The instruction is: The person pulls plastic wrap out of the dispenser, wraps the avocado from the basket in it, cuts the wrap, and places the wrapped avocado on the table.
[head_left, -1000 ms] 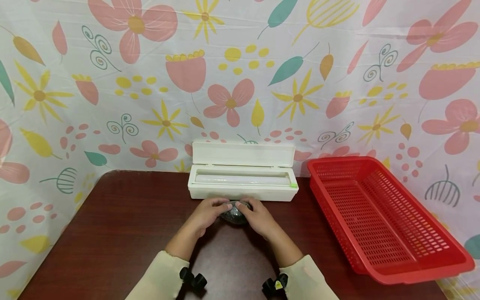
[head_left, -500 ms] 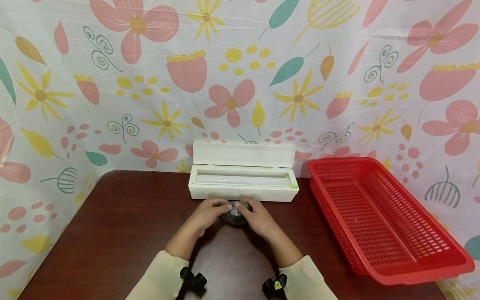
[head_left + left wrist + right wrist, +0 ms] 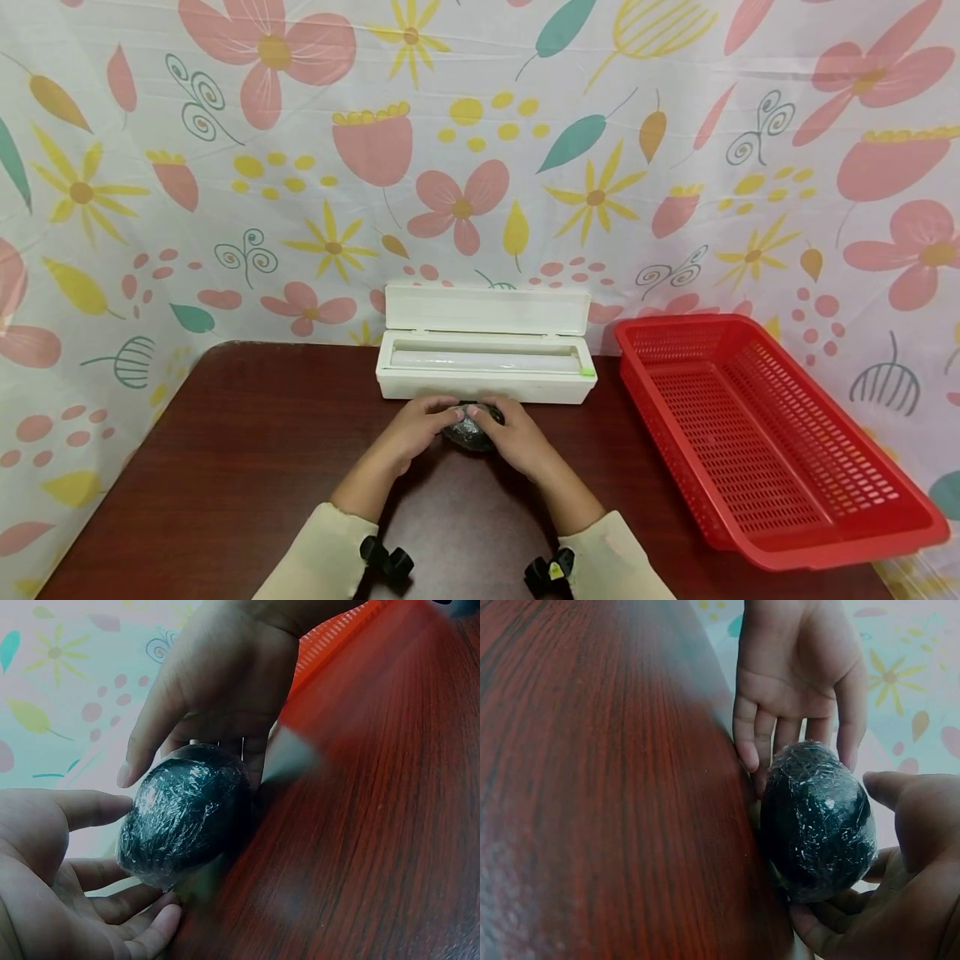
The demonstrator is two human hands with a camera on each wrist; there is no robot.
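Between both hands is a dark, egg-shaped thing wrapped in clear cling film [image 3: 471, 430], roughly like an avocado. The film looks crinkled and shiny in the left wrist view. My left hand [image 3: 411, 427] holds one end, thumb on top and fingers curled at the side and beneath. From the opposite end my right hand [image 3: 521, 433] grips it in the same way. Just behind the hands stands a white cling film dispenser box [image 3: 487, 387], its lid [image 3: 487, 310] raised and a film roll [image 3: 483, 360] inside.
A red slotted plastic basket [image 3: 723, 521] stands on the right of the dark brown wooden table [image 3: 247, 467]. Behind the table hangs a flower-patterned cloth [image 3: 465, 83]. Black wrist mounts [image 3: 386, 560] sit at both cream sleeves [image 3: 322, 554].
The wrapped thing has turned very slightly between the fingers and sits a touch nearer to me. Both hands keep almost the same place and hold.
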